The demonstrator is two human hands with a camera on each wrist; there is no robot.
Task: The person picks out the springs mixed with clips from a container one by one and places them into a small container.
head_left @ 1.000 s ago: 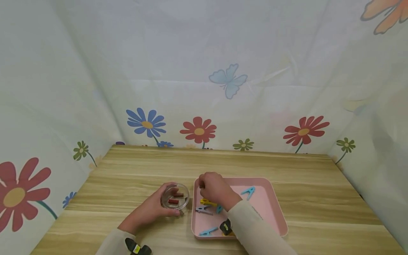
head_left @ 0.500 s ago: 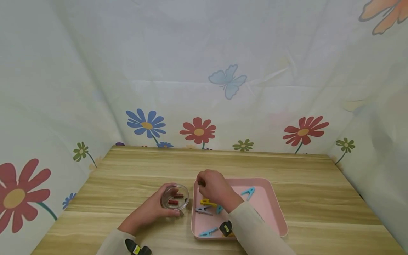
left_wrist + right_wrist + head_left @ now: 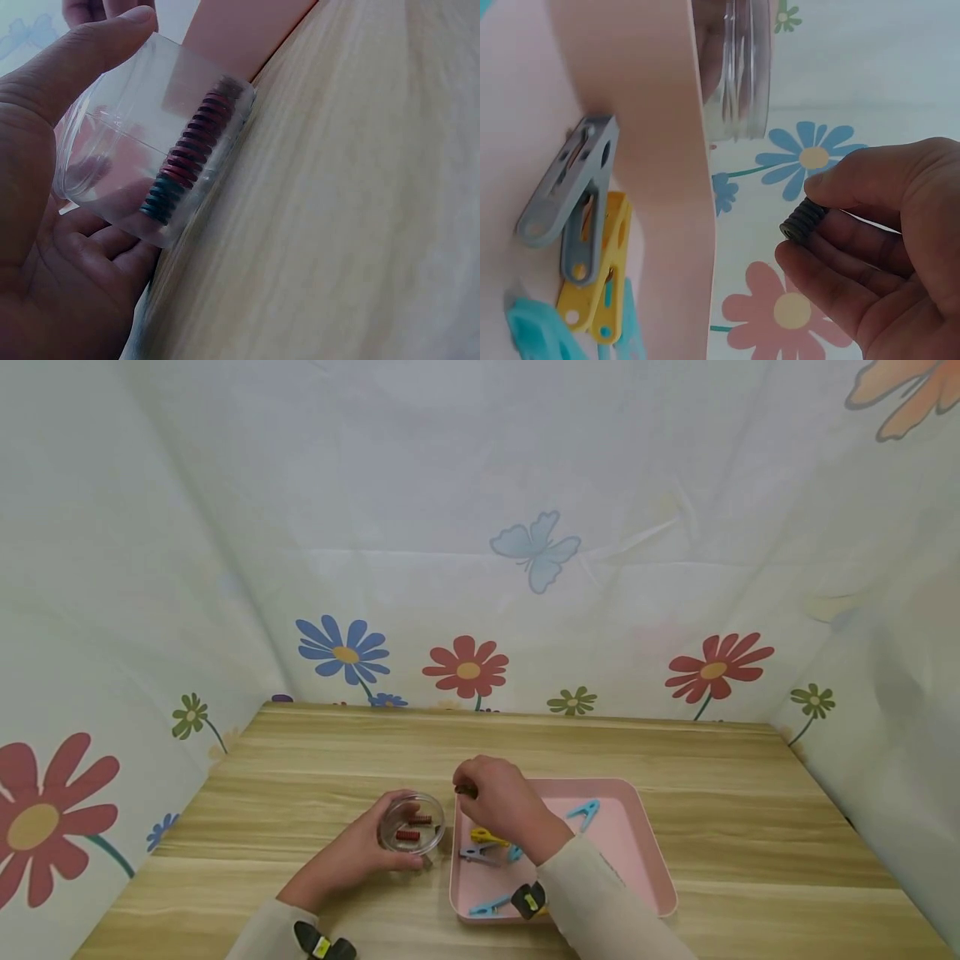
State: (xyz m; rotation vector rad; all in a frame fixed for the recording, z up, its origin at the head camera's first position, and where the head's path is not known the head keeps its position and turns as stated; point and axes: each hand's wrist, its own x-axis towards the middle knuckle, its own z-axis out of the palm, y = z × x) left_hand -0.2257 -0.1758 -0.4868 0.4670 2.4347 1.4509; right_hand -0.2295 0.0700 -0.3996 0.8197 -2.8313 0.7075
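**Dark spring pinched above the tray's corner**

While my left hand (image 3: 352,852) curls round the clear dish (image 3: 412,832) on the surface (image 3: 300,760), my right hand (image 3: 498,806) pinches a dark spring (image 3: 804,220) between thumb and fingertips, just beside the dish, over the pink tray (image 3: 637,860); clothespins (image 3: 480,843) lie under my grip.

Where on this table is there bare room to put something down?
Bare wood lies across the table behind the clear dish and pink tray, and right of the tray. It is crowded where both hands, left and right, meet.
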